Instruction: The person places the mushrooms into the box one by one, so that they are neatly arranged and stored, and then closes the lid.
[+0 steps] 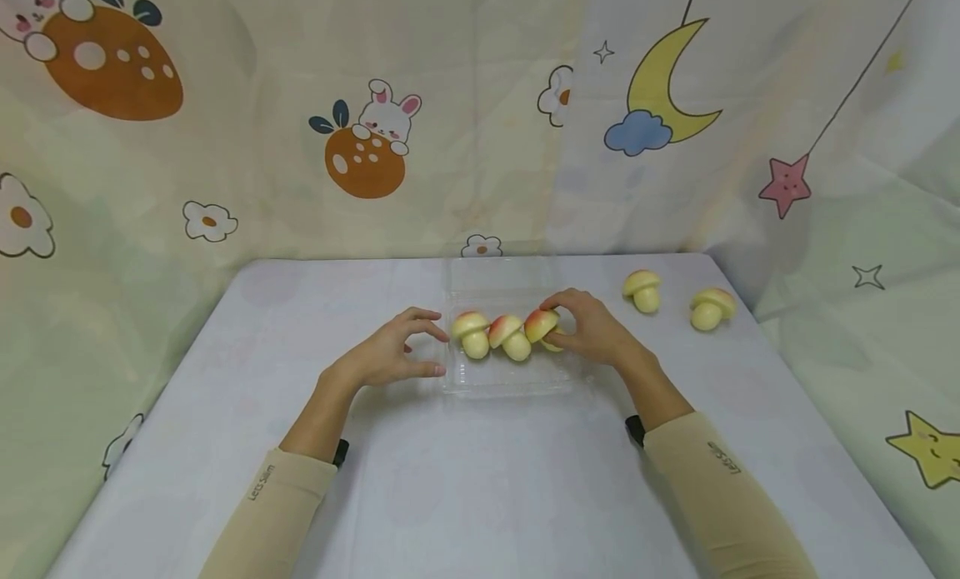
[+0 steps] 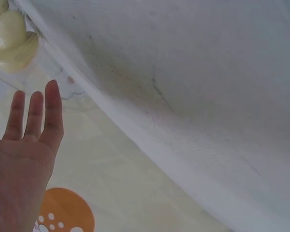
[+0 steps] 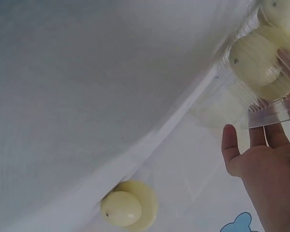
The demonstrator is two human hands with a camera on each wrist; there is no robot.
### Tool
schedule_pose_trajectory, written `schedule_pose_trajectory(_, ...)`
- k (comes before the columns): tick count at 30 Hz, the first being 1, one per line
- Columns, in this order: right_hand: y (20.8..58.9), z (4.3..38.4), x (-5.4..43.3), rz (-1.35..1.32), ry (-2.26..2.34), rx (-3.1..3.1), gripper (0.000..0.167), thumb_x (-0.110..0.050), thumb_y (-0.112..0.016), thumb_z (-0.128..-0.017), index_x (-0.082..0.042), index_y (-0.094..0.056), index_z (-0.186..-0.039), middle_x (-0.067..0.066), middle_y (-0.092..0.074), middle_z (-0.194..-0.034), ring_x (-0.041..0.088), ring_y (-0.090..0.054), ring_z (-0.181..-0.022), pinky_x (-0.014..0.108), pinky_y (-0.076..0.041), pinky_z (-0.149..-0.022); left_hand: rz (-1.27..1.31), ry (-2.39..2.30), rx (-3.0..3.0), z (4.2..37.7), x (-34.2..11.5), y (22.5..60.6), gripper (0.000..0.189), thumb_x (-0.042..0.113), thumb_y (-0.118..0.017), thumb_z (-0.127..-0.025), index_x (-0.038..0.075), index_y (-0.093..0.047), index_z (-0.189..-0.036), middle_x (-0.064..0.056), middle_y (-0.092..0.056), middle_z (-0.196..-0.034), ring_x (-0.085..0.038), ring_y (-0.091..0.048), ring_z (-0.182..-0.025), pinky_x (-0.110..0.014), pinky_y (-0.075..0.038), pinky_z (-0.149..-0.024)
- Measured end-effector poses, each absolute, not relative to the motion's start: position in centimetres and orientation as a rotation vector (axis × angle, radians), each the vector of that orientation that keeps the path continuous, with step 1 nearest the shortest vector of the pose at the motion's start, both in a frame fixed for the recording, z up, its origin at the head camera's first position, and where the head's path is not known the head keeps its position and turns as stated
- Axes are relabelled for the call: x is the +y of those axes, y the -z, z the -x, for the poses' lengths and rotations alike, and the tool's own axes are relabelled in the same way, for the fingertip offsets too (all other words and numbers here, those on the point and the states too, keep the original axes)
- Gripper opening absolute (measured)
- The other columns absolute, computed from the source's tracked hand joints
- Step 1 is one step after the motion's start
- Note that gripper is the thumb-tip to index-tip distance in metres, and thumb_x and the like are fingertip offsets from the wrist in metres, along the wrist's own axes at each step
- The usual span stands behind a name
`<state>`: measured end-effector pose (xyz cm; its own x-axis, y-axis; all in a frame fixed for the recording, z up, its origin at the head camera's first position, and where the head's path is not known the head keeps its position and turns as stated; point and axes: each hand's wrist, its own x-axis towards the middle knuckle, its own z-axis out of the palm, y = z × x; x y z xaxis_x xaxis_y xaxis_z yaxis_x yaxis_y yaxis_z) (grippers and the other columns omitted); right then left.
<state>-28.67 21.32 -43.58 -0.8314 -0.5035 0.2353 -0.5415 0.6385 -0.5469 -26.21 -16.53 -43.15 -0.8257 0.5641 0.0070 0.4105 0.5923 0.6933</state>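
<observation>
A clear plastic box [image 1: 510, 387] with its lid folded back lies on the table. Three toy mushrooms sit side by side in it: a left one [image 1: 474, 342], a middle one [image 1: 513, 344] and a right one [image 1: 537, 324]. All have yellow stems and yellow caps blushed with red. My right hand [image 1: 592, 327] reaches over the box's right side and pinches the right mushroom between thumb and fingers. Through the clear wall, the right wrist view shows that mushroom [image 3: 253, 58]. At the box's left edge my left hand [image 1: 393, 350] holds nothing, its fingers spread and loosely bent.
Two more toy mushrooms, a nearer one [image 1: 642, 292] and a farther-right one [image 1: 711, 310], stand on the table's back right. The white-covered table [image 1: 480, 487] meets a printed curtain [image 1: 480, 146] behind. Dark bands circle both wrists.
</observation>
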Motion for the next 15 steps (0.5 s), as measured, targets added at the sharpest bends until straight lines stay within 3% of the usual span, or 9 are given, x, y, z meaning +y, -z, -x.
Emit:
schedule_pose_trajectory(10, 43.67, 28.68, 21.22, -0.876, -0.860, -2.815, 0.049, -0.019, -0.083, -0.088, -0.004, -0.063, -0.130, 0.016, -0.061, -0.131, 0.039, -0.052, -0.124, 0.059, -0.040, -0.107, -0.807, -1.039, 2.606, 26.34, -16.21, 42.94, 0.053, 0.043, -0.084, -0.085, 0.017, -0.068, -0.129, -0.006, -0.038, -0.160, -0.030, -0.037, -0.147, -0.051, -0.053, -0.101)
schedule_pose_trajectory(15, 43.24, 28.51, 20.75, -0.899, -0.837, -2.809, 0.056, -0.023, -0.082, -0.089, -0.009, -0.060, -0.138, 0.014, -0.057, -0.135, 0.039, -0.050, -0.128, 0.069, -0.039, -0.099, -0.800, -1.030, 2.607, 26.24, -16.37, 42.74, 0.054, 0.044, -0.084, -0.085, 0.017, -0.068, -0.129, -0.006, -0.039, -0.160, -0.030, -0.037, -0.146, -0.050, -0.053, -0.101)
